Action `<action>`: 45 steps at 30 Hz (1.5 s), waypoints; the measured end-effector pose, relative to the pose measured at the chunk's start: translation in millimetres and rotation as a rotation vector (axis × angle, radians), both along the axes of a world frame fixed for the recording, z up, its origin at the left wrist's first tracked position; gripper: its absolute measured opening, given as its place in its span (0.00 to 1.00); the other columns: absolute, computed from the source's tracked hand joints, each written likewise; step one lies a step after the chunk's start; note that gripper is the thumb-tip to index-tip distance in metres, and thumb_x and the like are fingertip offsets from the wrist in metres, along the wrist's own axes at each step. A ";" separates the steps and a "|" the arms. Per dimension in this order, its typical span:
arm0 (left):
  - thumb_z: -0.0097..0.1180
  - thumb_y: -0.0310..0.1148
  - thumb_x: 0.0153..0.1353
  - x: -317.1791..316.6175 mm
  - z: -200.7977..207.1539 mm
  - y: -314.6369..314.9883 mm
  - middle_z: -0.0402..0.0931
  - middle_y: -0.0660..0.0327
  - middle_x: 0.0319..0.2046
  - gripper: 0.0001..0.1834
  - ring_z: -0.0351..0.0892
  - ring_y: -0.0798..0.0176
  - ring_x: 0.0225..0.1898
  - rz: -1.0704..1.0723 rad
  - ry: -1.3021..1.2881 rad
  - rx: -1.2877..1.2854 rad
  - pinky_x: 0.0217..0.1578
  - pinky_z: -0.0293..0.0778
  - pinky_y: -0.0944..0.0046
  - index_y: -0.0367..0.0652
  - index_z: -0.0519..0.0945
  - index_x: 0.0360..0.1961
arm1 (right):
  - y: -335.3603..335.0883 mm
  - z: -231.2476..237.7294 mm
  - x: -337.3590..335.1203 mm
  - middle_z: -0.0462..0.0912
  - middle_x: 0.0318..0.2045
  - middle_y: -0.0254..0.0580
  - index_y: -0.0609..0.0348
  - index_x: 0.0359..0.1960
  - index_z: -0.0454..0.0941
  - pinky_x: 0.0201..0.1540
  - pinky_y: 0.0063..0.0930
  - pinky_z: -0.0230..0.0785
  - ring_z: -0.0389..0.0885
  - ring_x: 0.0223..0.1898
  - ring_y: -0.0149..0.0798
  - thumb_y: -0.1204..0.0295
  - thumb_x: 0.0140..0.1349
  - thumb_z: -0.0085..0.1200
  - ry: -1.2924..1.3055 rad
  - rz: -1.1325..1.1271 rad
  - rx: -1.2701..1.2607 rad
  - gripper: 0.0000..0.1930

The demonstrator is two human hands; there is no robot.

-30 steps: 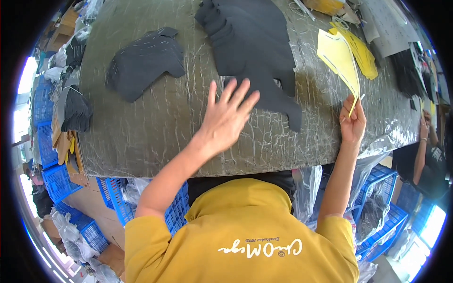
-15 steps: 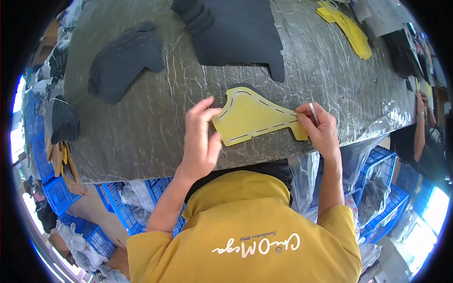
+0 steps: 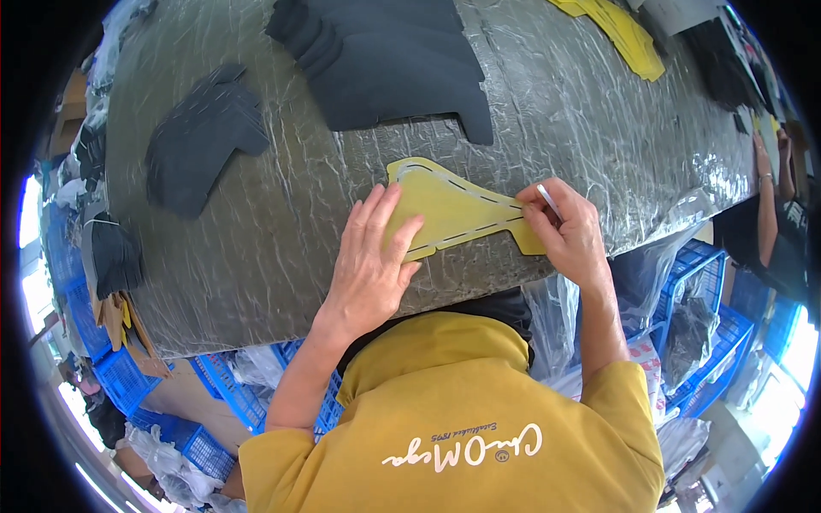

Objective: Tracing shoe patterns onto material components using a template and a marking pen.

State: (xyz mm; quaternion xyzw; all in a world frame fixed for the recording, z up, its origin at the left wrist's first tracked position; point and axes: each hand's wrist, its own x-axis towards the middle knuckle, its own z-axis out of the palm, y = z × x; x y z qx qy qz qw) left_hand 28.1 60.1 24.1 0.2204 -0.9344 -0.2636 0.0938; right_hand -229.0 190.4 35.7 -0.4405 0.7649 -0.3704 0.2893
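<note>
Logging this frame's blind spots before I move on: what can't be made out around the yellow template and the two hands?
- Head view: the tip of the thin silvery tool, hidden by the right hand.
- Head view: the yellow template's left part, under the left hand.
- Head view: whatever lies beneath the template, covered by it.
- Head view: the large dark piece, cut off by the top edge.

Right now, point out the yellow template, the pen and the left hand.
yellow template (image 3: 453,209): head view, its bare middle.
pen (image 3: 549,200): head view, its shaft above the fingers.
left hand (image 3: 369,274): head view, back of the hand.
</note>
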 end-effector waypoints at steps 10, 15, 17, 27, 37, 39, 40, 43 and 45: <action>0.69 0.25 0.52 -3.6 3.2 -8.7 0.60 0.48 0.71 0.33 0.60 0.40 0.70 -0.020 0.012 0.006 0.67 0.62 0.43 0.48 0.73 0.61 | 16.1 -3.7 -13.1 0.79 0.51 0.41 0.58 0.46 0.82 0.34 0.27 0.76 0.82 0.34 0.35 0.78 0.56 0.67 0.115 0.164 -0.020 0.15; 0.68 0.26 0.53 0.2 3.6 -13.9 0.59 0.49 0.71 0.31 0.59 0.39 0.71 -0.061 -0.013 -0.013 0.67 0.62 0.43 0.48 0.73 0.60 | 18.4 12.7 -20.2 0.79 0.57 0.37 0.53 0.48 0.83 0.36 0.28 0.80 0.85 0.44 0.38 0.76 0.50 0.71 0.140 0.348 0.077 0.21; 0.67 0.25 0.53 1.2 3.0 -15.3 0.58 0.49 0.72 0.31 0.58 0.39 0.72 -0.075 -0.006 0.009 0.68 0.61 0.43 0.48 0.73 0.60 | 20.0 11.5 -22.8 0.79 0.58 0.34 0.50 0.50 0.83 0.35 0.27 0.79 0.84 0.44 0.37 0.75 0.47 0.73 0.144 0.374 0.077 0.25; 0.60 0.23 0.55 1.5 2.2 -14.9 0.60 0.49 0.72 0.32 0.59 0.41 0.73 -0.150 -0.017 -0.009 0.70 0.57 0.40 0.49 0.74 0.64 | 24.1 3.0 -29.5 0.79 0.58 0.34 0.49 0.52 0.82 0.34 0.28 0.79 0.84 0.44 0.38 0.74 0.48 0.73 0.131 0.410 0.020 0.26; 0.61 0.22 0.56 -3.8 0.2 -21.3 0.61 0.55 0.73 0.33 0.58 0.49 0.74 -0.169 -0.042 -0.061 0.72 0.54 0.41 0.50 0.75 0.65 | 14.4 5.6 -33.0 0.80 0.56 0.32 0.48 0.47 0.84 0.40 0.34 0.81 0.86 0.43 0.42 0.71 0.50 0.71 0.172 0.401 0.027 0.20; 0.60 0.23 0.56 -2.3 -1.1 -20.3 0.62 0.55 0.73 0.33 0.60 0.50 0.73 -0.175 -0.048 -0.103 0.72 0.55 0.42 0.50 0.76 0.65 | 14.8 4.3 -32.9 0.80 0.56 0.32 0.48 0.47 0.84 0.40 0.34 0.81 0.87 0.43 0.43 0.72 0.50 0.71 0.175 0.398 0.017 0.20; 0.60 0.23 0.57 -1.8 -1.6 -20.3 0.63 0.56 0.72 0.32 0.61 0.51 0.73 -0.180 -0.053 -0.145 0.72 0.56 0.43 0.50 0.76 0.65 | 14.9 3.5 -33.0 0.80 0.56 0.32 0.48 0.47 0.84 0.40 0.35 0.81 0.87 0.43 0.43 0.72 0.50 0.72 0.179 0.395 0.007 0.20; 0.58 0.23 0.59 -2.9 0.0 -23.1 0.65 0.57 0.71 0.29 0.64 0.53 0.72 -0.197 -0.045 -0.166 0.72 0.59 0.45 0.49 0.78 0.64 | 16.6 1.7 -33.8 0.80 0.56 0.32 0.48 0.47 0.85 0.40 0.35 0.81 0.87 0.43 0.43 0.72 0.51 0.71 0.167 0.398 -0.026 0.19; 0.57 0.23 0.59 -3.2 1.2 -23.6 0.66 0.57 0.70 0.28 0.65 0.53 0.71 -0.197 -0.040 -0.171 0.72 0.60 0.46 0.49 0.79 0.63 | 18.3 -0.5 -34.5 0.79 0.57 0.33 0.47 0.48 0.85 0.37 0.31 0.80 0.86 0.43 0.40 0.74 0.51 0.72 0.159 0.404 -0.020 0.20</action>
